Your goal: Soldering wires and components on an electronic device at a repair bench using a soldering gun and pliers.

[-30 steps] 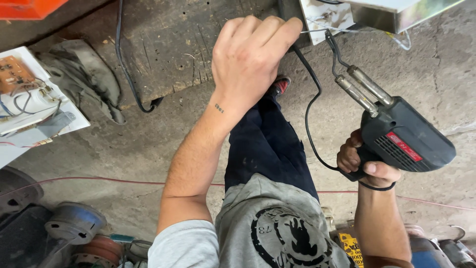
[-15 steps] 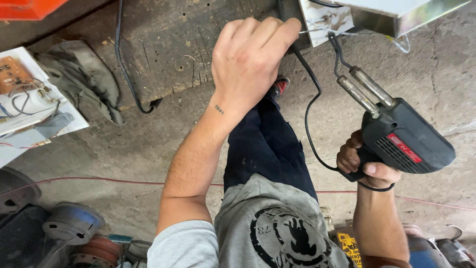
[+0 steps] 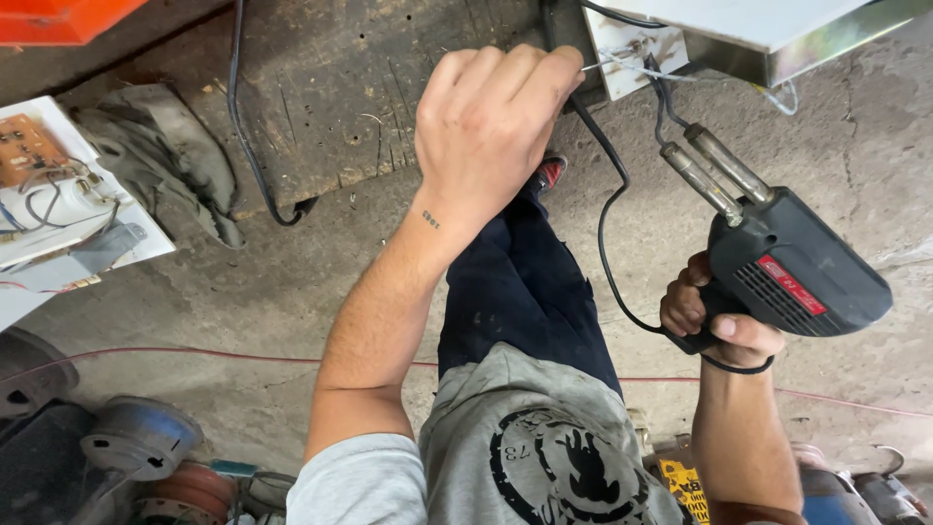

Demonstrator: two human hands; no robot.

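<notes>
**Two hands at a solder joint: wire feed and pistol-grip soldering gun**

The left hand (image 3: pixel 486 126) is reached forward with its back to the camera, fingers curled and pinched on a thin silvery strand of solder wire (image 3: pixel 601 64) that projects from between the fingertips toward the right. The free end of the strand meets a small white terminal plate (image 3: pixel 637 51) mounted at the lower edge of a pale metal housing (image 3: pixel 758 34). The right hand (image 3: pixel 717 326) is clenched around the grip of a dark grey pistol-shaped soldering gun with a red label (image 3: pixel 792 272), thumb lying across the base of the handle. The gun's two metal barrels (image 3: pixel 714 175) point up and to the left, and the bent wire tip (image 3: pixel 659 92) rises from them to the white plate, close beside the solder strand; whether tip and strand touch cannot be told. A black power cord (image 3: pixel 607 224) loops from the gun's handle up past the left hand.

Beneath the forearms lie the person's leg in dark blue trousers (image 3: pixel 520 292) and a grey printed shirt (image 3: pixel 544 447). The ground is rough concrete (image 3: pixel 243 301), crossed by a thin red wire (image 3: pixel 194 352). A worn wooden board (image 3: pixel 369 107) lies under the left hand, with a crumpled grey rag (image 3: pixel 165 156) at its left. Further left, a white sheet carries a brown circuit board (image 3: pixel 27 146) and loose leads.
</notes>
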